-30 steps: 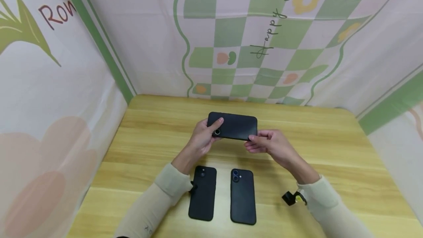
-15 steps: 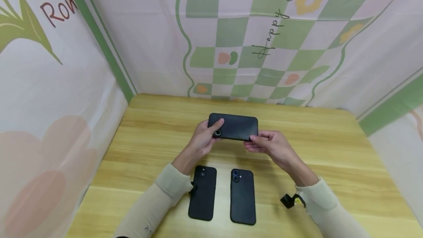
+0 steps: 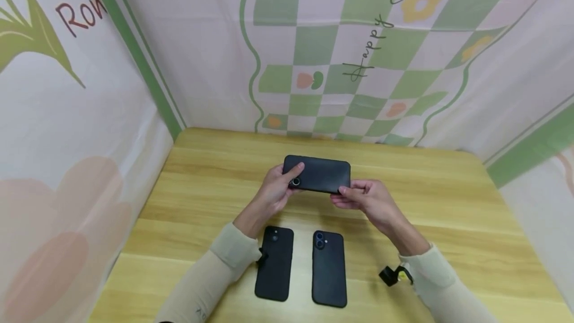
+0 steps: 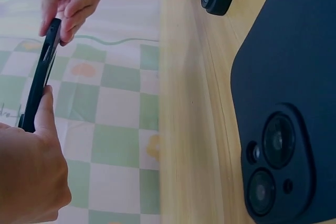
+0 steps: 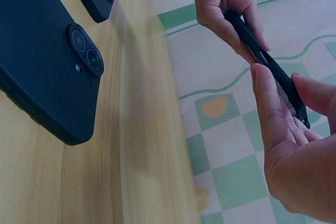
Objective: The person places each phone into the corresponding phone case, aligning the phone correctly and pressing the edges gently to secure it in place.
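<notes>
A black phone (image 3: 324, 174) is held sideways above the table, its back with the round camera lens facing up. My left hand (image 3: 272, 188) grips its left end, thumb lying across the back beside the lens. At the lower right corner, my right hand (image 3: 374, 202) pinches the phone between thumb and fingers. The right wrist view shows the held phone (image 5: 281, 80) edge-on, a paler strip running along its side. Two more black phones lie backs up nearer the person: the left phone (image 3: 274, 268), partly under the left wrist's camera, and the right phone (image 3: 329, 275).
The wooden table (image 3: 215, 163) meets a printed cloth backdrop (image 3: 314, 44) at its far edge, with cloth at both sides. A small black camera (image 3: 389, 275) sticks out from the right sleeve (image 3: 441, 275).
Both hands keep the same hold on the phone. My right wrist has dropped slightly toward the person. The two phones on the table have not moved.
</notes>
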Motion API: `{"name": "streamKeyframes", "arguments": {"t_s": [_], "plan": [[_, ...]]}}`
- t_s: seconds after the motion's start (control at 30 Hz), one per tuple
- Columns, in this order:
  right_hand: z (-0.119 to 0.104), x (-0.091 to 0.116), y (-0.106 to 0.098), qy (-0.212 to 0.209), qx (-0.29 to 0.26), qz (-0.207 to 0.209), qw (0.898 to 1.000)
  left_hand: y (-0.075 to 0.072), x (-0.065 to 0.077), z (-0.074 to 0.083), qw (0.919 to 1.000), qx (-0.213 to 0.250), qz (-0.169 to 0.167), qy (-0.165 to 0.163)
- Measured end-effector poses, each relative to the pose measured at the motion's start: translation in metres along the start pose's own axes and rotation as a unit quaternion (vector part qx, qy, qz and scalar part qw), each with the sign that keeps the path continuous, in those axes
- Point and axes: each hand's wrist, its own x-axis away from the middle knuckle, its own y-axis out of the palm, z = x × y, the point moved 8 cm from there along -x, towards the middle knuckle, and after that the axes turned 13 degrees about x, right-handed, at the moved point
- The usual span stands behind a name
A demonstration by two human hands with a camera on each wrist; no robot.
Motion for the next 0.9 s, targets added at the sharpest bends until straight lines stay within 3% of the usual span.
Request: {"name": "streamKeyframes", "arguments": {"t_s": [0.23,0.6,0.9], "plan": [[-0.002,0.000,0.001,-0.011,-0.012,0.007,1.000,0.001,0.001,0.000,0.9999,0.008,0.008,-0.009],[-0.001,0.000,0.004,-0.031,-0.090,0.035,0.995,0.006,0.001,0.001,0.9981,0.049,0.036,0.005],[0.008,-0.003,0.015,-0.008,-0.157,0.075,0.985,0.009,0.000,-0.011,0.9988,0.014,0.039,0.025]]}}
